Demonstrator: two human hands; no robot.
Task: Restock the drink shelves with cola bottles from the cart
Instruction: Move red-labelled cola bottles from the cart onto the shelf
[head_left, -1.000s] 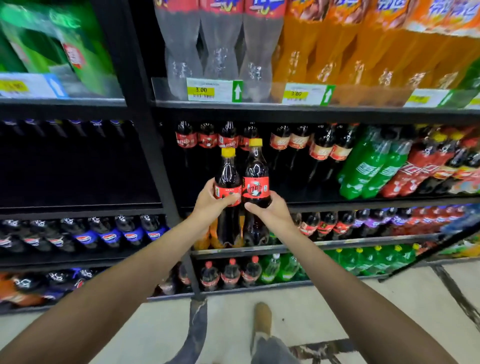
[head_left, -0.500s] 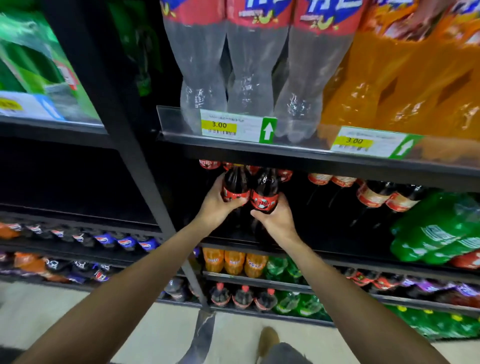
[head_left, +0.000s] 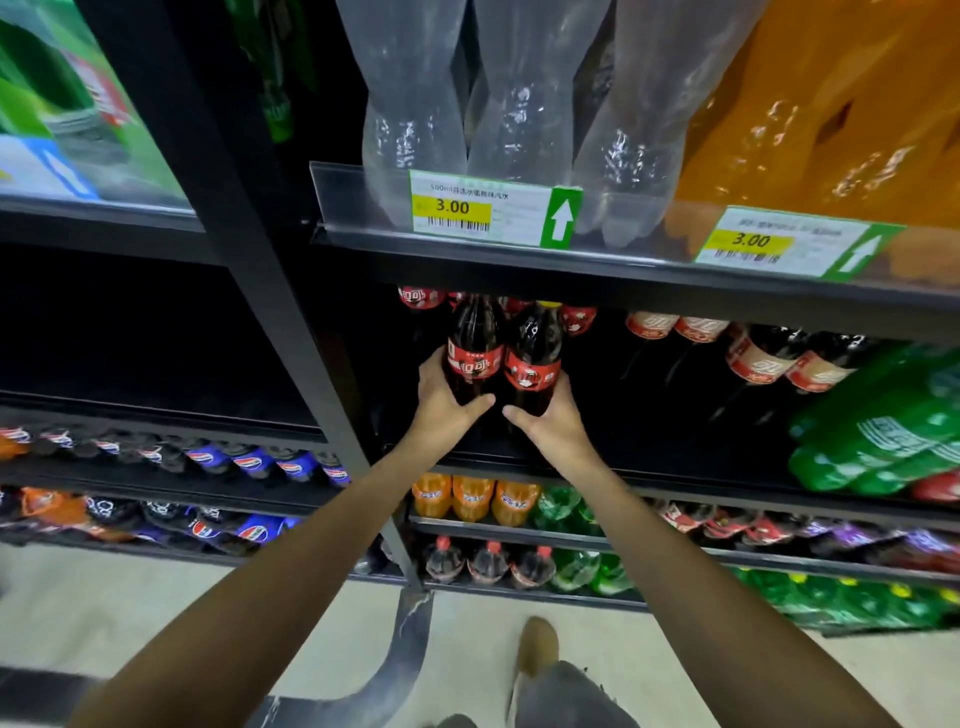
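Two dark cola bottles with red labels stand side by side inside the middle shelf bay. My left hand grips the left cola bottle low on its body. My right hand grips the right cola bottle the same way. Both bottle tops are tucked under the shelf above, so the caps are mostly hidden. More cola bottles stand behind them in the dark bay. The middle shelf's front edge runs just below my wrists.
Clear and orange soda bottles fill the shelf above, behind price tags. Green bottles and more cola sit to the right. A black upright post stands left of my hands. Part of the cart frame shows below.
Both hands carried the two bottles up and forward from in front of the shelving into the middle bay. The camera moved closer to the shelf.
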